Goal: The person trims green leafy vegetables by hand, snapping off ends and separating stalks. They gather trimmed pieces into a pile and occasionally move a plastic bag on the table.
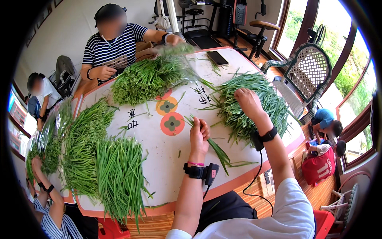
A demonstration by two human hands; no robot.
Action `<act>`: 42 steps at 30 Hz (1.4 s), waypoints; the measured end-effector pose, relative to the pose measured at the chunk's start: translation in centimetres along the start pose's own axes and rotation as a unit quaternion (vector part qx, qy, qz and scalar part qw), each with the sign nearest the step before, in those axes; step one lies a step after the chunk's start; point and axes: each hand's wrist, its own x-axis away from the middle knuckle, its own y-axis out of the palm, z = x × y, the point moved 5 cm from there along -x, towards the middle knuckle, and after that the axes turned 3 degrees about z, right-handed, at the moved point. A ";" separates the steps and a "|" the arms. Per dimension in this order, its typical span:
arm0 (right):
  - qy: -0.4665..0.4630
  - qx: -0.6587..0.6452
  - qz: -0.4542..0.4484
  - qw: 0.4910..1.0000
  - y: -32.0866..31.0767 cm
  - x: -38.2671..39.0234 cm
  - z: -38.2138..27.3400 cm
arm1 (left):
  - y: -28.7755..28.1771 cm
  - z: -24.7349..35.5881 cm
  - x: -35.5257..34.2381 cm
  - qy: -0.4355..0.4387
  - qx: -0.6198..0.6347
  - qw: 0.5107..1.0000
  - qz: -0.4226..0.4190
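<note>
My left hand is closed round a small bunch of garlic chives, whose long green stalks slant down to the right over the table. My right hand is over a big loose heap of garlic chives at the right of the table. Its fingers are pinched together against the heap, and whatever is between them is hidden. To the left lie a neat bundle of chives with stalks over the near edge and another long bundle. A further large heap of chives lies at the far side.
Across the white table, a person in a striped shirt handles a clear plastic bag. Another person's hand works at bagged greens on the left. A phone lies at the far right. A black cable hangs from my right wrist.
</note>
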 end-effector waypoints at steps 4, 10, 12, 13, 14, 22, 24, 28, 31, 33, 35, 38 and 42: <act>-0.048 -0.218 -0.004 0.975 -2.4 1.2 -6.5 | 0.7 0.3 0.1 0.026 0.000 0.999 -0.024; -0.051 -0.293 0.002 0.955 -1.8 1.7 -10.8 | 1.2 0.6 0.6 0.030 -0.070 0.996 -0.038; -0.032 -0.297 0.016 0.954 -1.3 1.6 -10.7 | 0.9 0.4 0.5 0.034 -0.088 0.995 -0.026; -0.021 -0.303 0.019 0.953 -1.0 1.7 -10.6 | 0.7 0.4 0.5 0.033 -0.092 0.995 -0.021; -0.009 -0.308 0.019 0.951 -0.8 1.9 -10.4 | 0.7 0.3 0.5 0.030 -0.094 0.995 -0.015; 0.038 -0.386 -0.008 0.922 -0.2 2.4 -9.4 | 0.7 0.2 0.6 0.019 -0.168 0.985 0.029; 0.059 -0.362 0.001 0.930 -0.5 2.6 -8.9 | 0.5 0.2 0.7 0.018 -0.154 0.987 0.039; 0.133 -0.179 0.101 0.970 -1.3 3.1 -4.2 | 0.6 0.8 0.8 0.073 -0.122 0.989 0.039; 0.167 0.000 0.156 0.973 -2.3 3.5 -1.0 | -0.1 0.7 0.2 0.121 -0.126 0.982 0.071; 0.170 0.011 0.110 0.979 -0.8 4.1 1.4 | -0.3 0.2 -0.2 0.128 -0.131 0.981 0.058; 0.137 0.033 0.074 0.987 0.3 4.3 1.9 | -0.3 0.0 -0.3 0.130 -0.131 0.982 0.043; 0.132 0.023 0.058 0.989 1.1 4.1 1.5 | -0.4 0.1 -0.5 0.102 -0.046 0.994 0.011; 0.115 0.009 0.081 0.990 0.8 3.8 1.0 | -0.3 0.0 -0.2 0.058 0.039 0.997 0.031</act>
